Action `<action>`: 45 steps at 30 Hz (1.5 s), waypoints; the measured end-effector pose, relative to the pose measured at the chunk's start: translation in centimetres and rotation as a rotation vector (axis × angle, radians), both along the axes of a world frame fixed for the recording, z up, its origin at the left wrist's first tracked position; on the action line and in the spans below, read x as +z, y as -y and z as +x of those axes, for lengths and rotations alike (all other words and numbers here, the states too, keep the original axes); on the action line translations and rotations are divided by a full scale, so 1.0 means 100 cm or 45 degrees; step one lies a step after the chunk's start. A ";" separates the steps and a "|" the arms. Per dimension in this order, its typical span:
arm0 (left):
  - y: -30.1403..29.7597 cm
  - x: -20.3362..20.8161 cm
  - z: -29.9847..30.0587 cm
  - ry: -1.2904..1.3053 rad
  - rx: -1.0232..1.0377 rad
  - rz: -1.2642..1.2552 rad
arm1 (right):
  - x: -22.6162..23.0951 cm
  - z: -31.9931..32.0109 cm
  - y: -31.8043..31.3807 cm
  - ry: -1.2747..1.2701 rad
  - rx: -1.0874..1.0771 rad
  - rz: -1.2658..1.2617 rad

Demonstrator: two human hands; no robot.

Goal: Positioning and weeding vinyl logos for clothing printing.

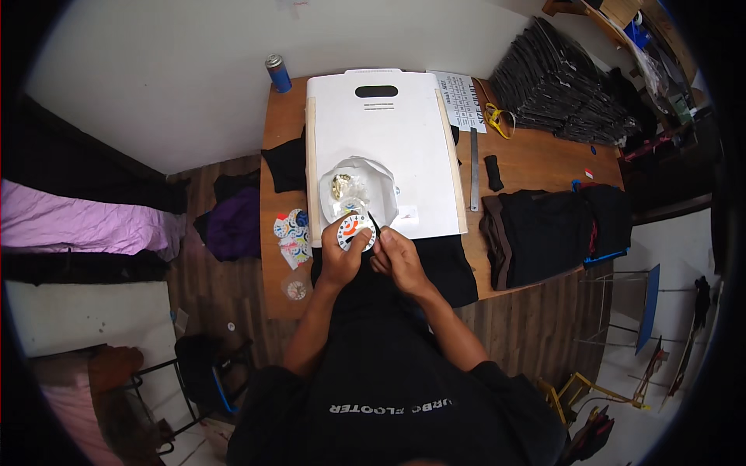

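1. Above the near edge of one white board (423,155), the left hand (339,260) pinches one round white disc (356,227), thumb on top.
2. Its patterned face looks up; being round, it has no long side.
3. The right hand (402,264) grips one thin black stick (374,222) in bent fingers. The stick's long way runs up and a little left, with its tip near the disc's right edge.
4. The left thumb hides part of the disc, and the right fingers hide the stick's low end. I cannot tell what kind of stick it is.
5. Just past the disc sits one white bowl or bag (381,193). Gold things (340,186) inside are too blurry to count.
6. Farther off stands one blue can (278,74).
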State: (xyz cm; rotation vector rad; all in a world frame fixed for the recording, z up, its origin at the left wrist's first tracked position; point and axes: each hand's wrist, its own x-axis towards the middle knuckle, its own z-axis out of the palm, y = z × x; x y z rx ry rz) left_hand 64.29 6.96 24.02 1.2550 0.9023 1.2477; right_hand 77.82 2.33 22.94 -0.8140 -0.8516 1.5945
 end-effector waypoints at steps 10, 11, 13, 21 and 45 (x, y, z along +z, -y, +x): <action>0.007 -0.004 0.002 0.019 0.051 -0.029 | 0.002 0.000 0.003 -0.178 -0.080 -0.041; 0.007 -0.003 0.002 0.019 0.048 -0.027 | 0.005 -0.001 0.004 -0.097 -0.110 -0.025; 0.007 -0.002 0.000 0.028 -0.014 -0.083 | 0.011 -0.004 0.005 -0.016 -0.139 -0.011; 0.006 0.008 0.005 0.037 -0.057 0.028 | 0.003 -0.014 0.009 -0.078 -0.335 -0.058; 0.005 0.011 0.008 -0.068 0.032 0.076 | 0.004 -0.011 0.013 -0.236 -0.109 -0.050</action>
